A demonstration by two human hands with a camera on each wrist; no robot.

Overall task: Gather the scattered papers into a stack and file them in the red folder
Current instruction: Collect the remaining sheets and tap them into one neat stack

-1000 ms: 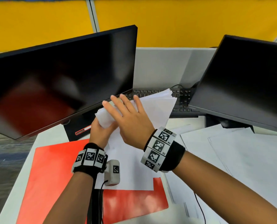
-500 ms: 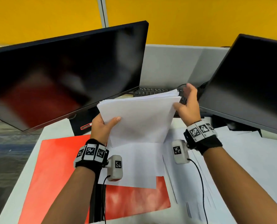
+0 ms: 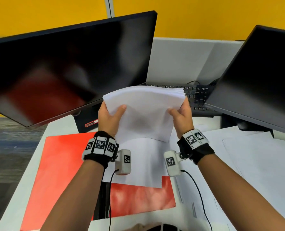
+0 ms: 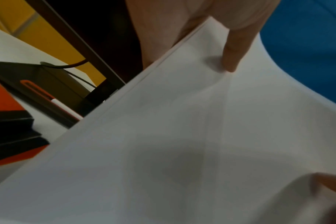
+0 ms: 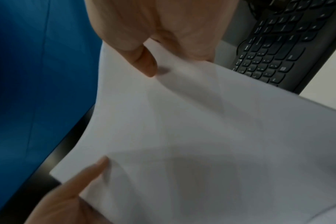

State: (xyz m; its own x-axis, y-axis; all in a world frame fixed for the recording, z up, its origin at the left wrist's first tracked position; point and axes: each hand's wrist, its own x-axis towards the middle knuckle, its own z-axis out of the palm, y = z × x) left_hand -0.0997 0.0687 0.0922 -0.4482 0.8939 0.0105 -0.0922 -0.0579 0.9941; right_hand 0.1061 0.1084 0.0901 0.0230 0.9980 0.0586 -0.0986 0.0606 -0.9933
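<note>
A stack of white papers point(image 3: 144, 110) stands nearly upright above the desk, its lower edge over a loose sheet point(image 3: 143, 162) that lies on the open red folder point(image 3: 61, 165). My left hand point(image 3: 111, 116) grips the stack's left edge, thumb on the front. My right hand point(image 3: 181, 116) grips the right edge the same way. The left wrist view shows my left thumb pressed on the paper stack point(image 4: 182, 136). The right wrist view shows my right thumb on the stack point(image 5: 201, 136), with the other hand's thumb at the bottom left.
Several loose white sheets point(image 3: 248, 157) lie scattered on the desk at the right. Two dark monitors point(image 3: 68, 67) point(image 3: 261, 77) lean in from left and right, with a black keyboard point(image 3: 198, 95) between them at the back. A pen point(image 3: 91, 122) lies by the left monitor's base.
My right hand moved from the stack's far right corner down to its right edge. The stack now stands straighter and squarer between both hands.
</note>
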